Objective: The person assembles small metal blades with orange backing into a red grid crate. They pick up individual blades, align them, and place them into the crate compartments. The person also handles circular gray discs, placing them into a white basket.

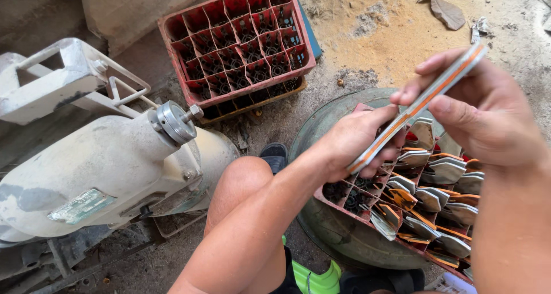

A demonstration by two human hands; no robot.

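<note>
Both hands grip one long orange-and-white strip: my left hand (359,142) clasps its lower end, my right hand (476,110) pinches its upper end. Strip (416,107) hangs above a red crate (338,205) of stacked pieces.

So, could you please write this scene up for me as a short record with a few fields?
Setting: dusty ground, person seated, bare knee raised.
Left hand: grips the lower end of a flat grey and orange stack.
Right hand: pinches the upper end of the same stack.
Below the hands: red crate with compartments holding grey and orange blades, resting on a round metal drum.
Further off: second red crate, with dark round parts in its cells.
Left side: white machine with a metal knob.
</note>
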